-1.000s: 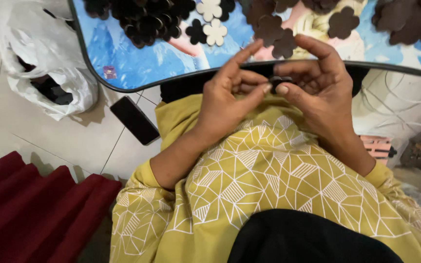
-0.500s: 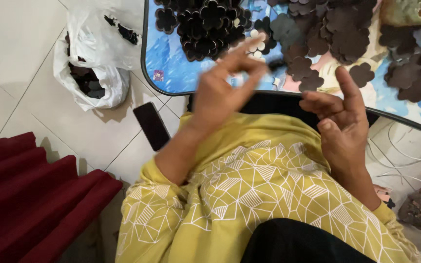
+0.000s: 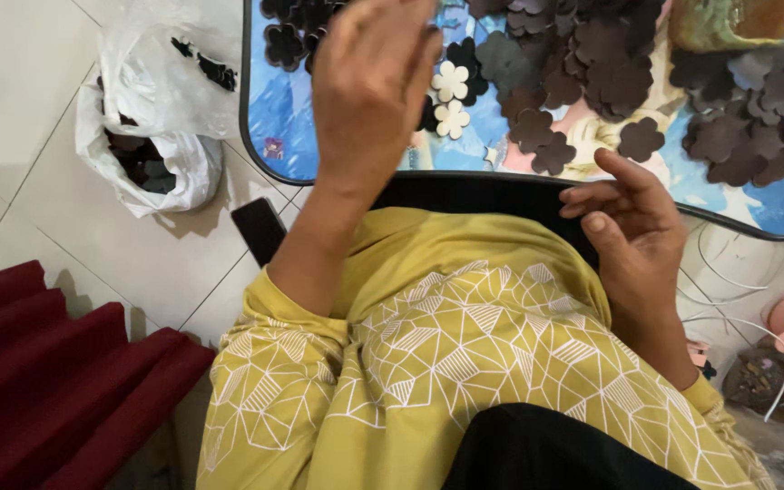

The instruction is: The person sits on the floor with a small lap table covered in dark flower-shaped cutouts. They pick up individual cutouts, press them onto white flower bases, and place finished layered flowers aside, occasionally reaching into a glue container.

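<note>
Loose empty grip (image 3: pixel 369 86) above dark petal-shaped cutouts (image 3: pixel 583 68)

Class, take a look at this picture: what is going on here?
A person in a yellow patterned top sits at a low tray table covered with dark flower-shaped cutouts and two white ones. The left hand is raised over the table near the white flowers; whether it holds anything cannot be told. The right hand hovers open at the table's near edge. A plastic bag of more dark pieces lies on the floor.

one head cam, looking steeply down from close up, lap nearest, tray (image 3: pixel 269 154) at the far edge, tiled floor (image 3: pixel 38 191) off left
</note>
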